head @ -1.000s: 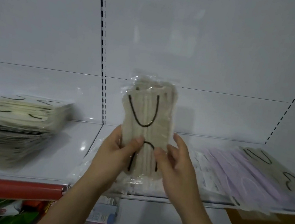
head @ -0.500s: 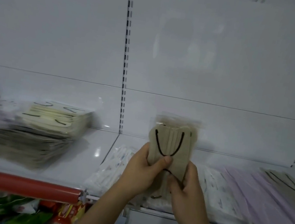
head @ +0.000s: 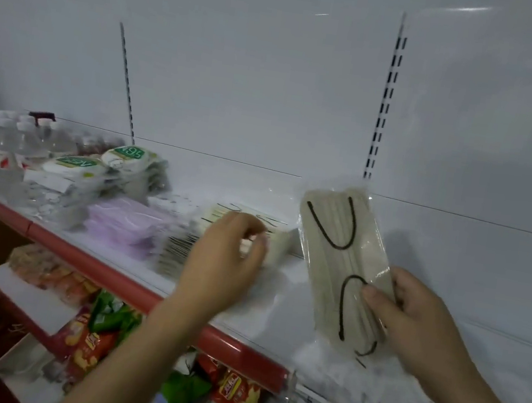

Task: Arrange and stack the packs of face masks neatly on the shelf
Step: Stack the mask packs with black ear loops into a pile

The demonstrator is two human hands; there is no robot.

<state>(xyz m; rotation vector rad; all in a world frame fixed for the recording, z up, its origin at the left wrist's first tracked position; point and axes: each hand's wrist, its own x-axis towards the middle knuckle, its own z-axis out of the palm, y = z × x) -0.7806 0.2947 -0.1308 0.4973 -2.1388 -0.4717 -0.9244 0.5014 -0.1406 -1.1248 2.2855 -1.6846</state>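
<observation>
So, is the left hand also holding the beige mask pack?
No, only the right hand holds the beige mask pack; the left hand reaches over the stack.

Beige stack (head: 182, 251) blurred behind left hand (head: 226, 257)

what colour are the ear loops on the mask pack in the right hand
Black, against beige masks in the pack that the right hand holds; head view.

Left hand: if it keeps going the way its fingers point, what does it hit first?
Most likely the stack of beige mask packs: the left hand reaches over it, fingers curled towards its top. Whether they already touch is unclear from motion blur. The right hand holds another beige pack off to the side.
</observation>
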